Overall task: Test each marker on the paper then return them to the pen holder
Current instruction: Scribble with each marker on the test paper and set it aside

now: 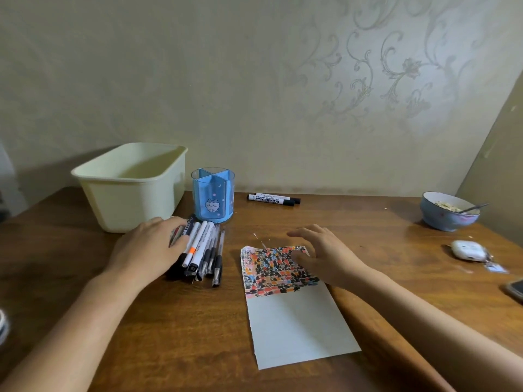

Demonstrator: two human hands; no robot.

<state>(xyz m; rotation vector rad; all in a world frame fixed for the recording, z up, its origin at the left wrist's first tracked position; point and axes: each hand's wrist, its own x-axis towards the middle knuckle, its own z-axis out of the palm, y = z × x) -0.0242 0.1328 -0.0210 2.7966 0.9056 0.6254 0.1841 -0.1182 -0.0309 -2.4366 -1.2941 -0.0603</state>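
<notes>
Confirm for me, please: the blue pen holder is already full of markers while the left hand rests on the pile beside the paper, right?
Not quite. In the head view the blue pen holder stands empty. The left hand does rest on the pile of markers beside the paper.

Both forearms are bare to the frame edge; 2 hands wear nothing.
</notes>
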